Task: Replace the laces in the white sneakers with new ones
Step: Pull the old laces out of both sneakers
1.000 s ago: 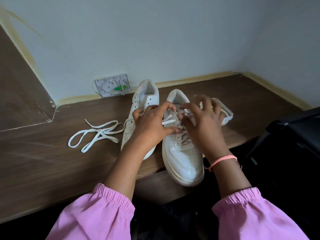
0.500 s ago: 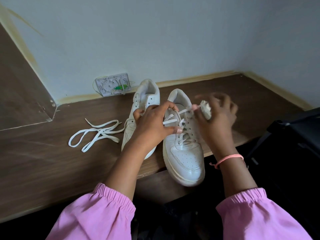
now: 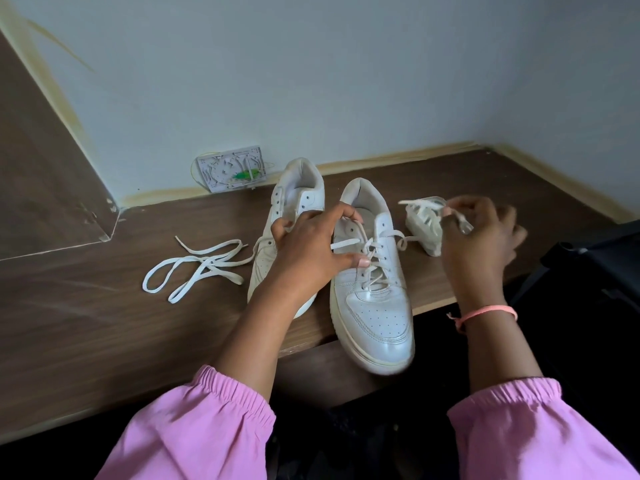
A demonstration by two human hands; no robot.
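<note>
Two white sneakers stand side by side on the brown table [image 3: 86, 323]. The left sneaker [image 3: 298, 195] has no lace in its upper eyelets. The right sneaker [image 3: 374, 306] is partly laced, its toe over the table's front edge. My left hand [image 3: 308, 251] grips the right sneaker's left side at the eyelets, thumb on the lacing. My right hand [image 3: 478, 244], blurred, pinches the free end of the lace [image 3: 401, 239] and holds it out to the right of the shoe. A loose white lace [image 3: 194, 265] lies left of the sneakers.
A clear packet with white laces [image 3: 426, 223] lies right of the sneakers, partly behind my right hand. A white wall plate with green wire [image 3: 230, 169] sits at the wall. A dark bag [image 3: 595, 265] is at the right. The wall corner closes the back right.
My right hand has moved from the shoe's eyelets out to the right, drawing the lace end with it. My left hand has stayed on the sneaker.
</note>
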